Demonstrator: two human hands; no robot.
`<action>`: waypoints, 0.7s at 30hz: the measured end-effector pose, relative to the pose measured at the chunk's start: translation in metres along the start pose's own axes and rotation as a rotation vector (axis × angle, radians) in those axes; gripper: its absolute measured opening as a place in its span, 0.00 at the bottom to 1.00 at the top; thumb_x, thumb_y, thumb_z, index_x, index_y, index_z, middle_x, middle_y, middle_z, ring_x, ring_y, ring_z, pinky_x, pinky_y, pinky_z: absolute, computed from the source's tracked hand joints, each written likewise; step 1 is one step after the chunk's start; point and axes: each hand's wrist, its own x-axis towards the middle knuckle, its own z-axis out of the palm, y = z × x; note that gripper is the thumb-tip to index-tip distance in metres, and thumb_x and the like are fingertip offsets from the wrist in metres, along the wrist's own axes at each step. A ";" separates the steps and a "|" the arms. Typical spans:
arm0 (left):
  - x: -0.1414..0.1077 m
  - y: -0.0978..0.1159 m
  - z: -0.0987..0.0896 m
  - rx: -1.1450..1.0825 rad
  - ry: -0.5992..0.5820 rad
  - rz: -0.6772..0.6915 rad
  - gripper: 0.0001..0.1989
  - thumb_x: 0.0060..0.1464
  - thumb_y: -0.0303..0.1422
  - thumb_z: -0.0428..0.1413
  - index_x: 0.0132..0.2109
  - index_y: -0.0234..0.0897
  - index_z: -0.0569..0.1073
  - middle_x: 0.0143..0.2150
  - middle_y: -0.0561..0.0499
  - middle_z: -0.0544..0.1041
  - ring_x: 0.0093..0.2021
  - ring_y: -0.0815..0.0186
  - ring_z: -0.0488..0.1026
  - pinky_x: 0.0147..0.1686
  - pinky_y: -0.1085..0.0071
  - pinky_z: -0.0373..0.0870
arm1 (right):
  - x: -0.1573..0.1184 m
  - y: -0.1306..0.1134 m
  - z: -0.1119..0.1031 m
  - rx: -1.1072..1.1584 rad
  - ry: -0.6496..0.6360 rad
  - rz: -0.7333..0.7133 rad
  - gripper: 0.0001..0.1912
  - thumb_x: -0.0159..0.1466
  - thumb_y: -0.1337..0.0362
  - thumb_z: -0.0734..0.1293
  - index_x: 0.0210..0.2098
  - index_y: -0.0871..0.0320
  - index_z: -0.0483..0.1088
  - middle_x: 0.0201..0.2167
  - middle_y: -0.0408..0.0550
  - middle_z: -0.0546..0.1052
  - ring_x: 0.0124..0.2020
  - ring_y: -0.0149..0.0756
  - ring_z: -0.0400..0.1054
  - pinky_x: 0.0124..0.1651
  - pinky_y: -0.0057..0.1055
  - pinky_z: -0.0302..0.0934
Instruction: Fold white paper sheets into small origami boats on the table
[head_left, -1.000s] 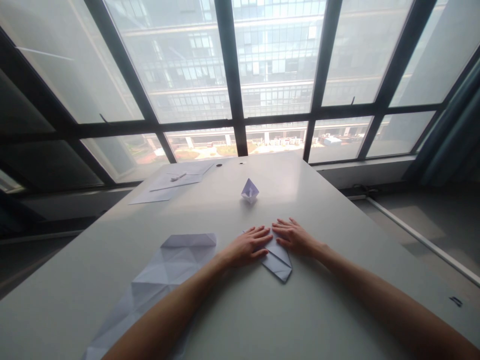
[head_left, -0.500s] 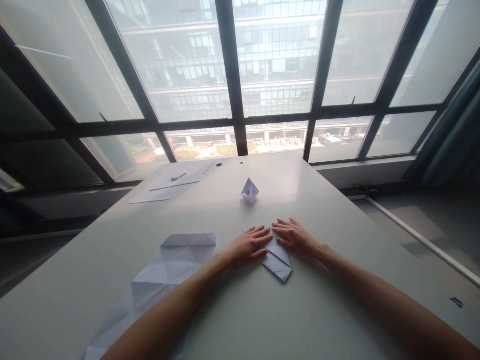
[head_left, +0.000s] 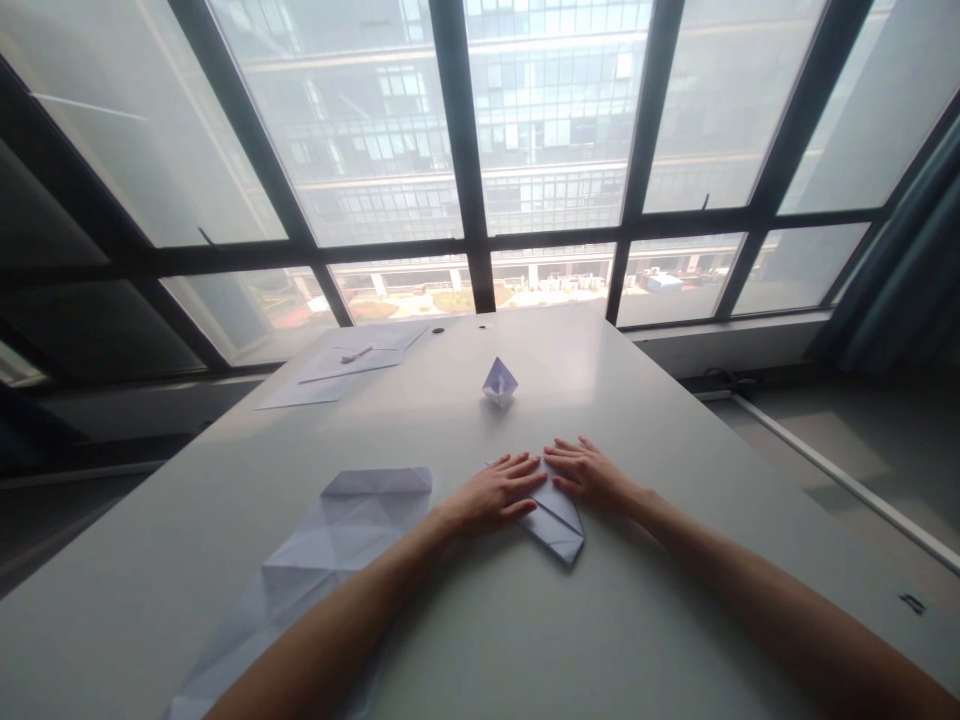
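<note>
A folded piece of white paper (head_left: 559,528) lies flat on the white table (head_left: 480,640), its near end pointing toward me. My left hand (head_left: 499,492) rests flat over its left and upper part, fingers stretched out to the right. On its right upper edge lies my right hand (head_left: 589,473), palm down with fingers extended. The fingertips of both hands almost meet, and they hide the paper's far end. Beyond them stands a small folded paper boat (head_left: 500,382). A creased paper sheet (head_left: 307,560) lies left, partly beneath my left forearm.
Flat paper sheets (head_left: 322,368) lie at the far left, with a small white pen-like object (head_left: 356,354) on top. A small dark item (head_left: 912,603) sits near the right edge. Tall windows (head_left: 555,120) rise behind the table, and a curtain (head_left: 892,260) hangs at right.
My left hand has shifted very slightly over the folded paper. Everything else stays where it was.
</note>
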 end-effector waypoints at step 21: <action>-0.002 0.000 0.001 0.011 -0.018 -0.029 0.39 0.65 0.56 0.43 0.74 0.38 0.48 0.75 0.45 0.46 0.74 0.52 0.43 0.71 0.55 0.44 | 0.000 0.002 0.001 -0.001 -0.001 0.002 0.25 0.70 0.57 0.61 0.66 0.49 0.62 0.66 0.49 0.65 0.70 0.48 0.51 0.70 0.58 0.41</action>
